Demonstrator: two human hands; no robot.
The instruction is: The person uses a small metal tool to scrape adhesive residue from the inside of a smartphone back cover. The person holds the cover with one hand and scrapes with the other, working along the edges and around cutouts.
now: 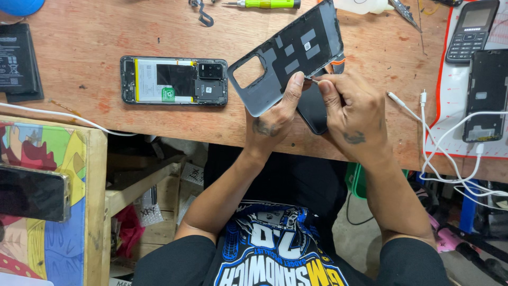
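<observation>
Pinching the thin, light, bendy back cover point(288, 58) by its edge, both hands, left point(275, 119) and right point(352, 114), grip closed.

An opened phone point(174, 80) lies on the wooden bench point(106, 37). A green-handled screwdriver point(263, 4) sits at the far edge. White cables point(444, 153) trail beside a keypad phone point(471, 30).
</observation>
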